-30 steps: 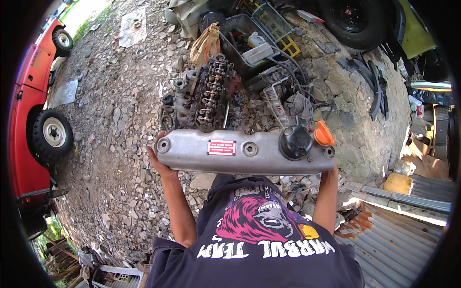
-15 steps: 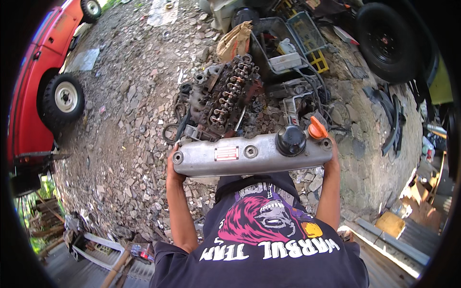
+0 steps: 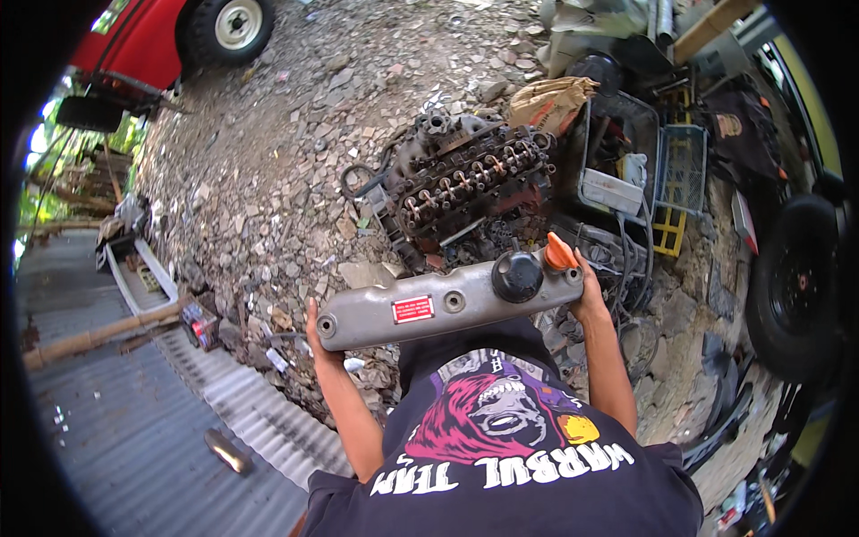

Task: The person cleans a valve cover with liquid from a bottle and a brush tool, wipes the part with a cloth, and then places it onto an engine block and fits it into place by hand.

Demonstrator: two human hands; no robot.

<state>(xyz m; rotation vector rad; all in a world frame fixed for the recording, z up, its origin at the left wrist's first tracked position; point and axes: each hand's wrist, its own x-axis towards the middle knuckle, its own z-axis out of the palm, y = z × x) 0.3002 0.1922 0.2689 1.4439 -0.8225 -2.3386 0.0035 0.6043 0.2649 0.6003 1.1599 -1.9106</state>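
Between my two hands I hold a grey metal valve cover [image 3: 367, 313] in front of my body, its right end tilted a little up. My left hand [image 3: 318, 336] grips its left end. The fingers of my right hand [image 3: 589, 291] are closed round the right end, beside an orange dipstick handle or cap [image 3: 561, 252]. A round black oil filler cap [image 3: 517, 277] stands on the cover, and a red label sits left of its middle. Beyond the cover lies an engine [image 3: 474, 179] with its rocker arms and springs exposed on top.
A dark crate [image 3: 586, 134] holding a white container stands right of the engine, with a brown paper sack [image 3: 550, 100] behind it. Corrugated metal sheets [image 3: 161, 394] lie at the left. A red vehicle [image 3: 134, 45] is far left; a large tyre [image 3: 792, 286] is at the right.
My view has turned, so the engine and crates now appear further right and rotated. The valve cover stays in both hands, its right end now higher than its left.
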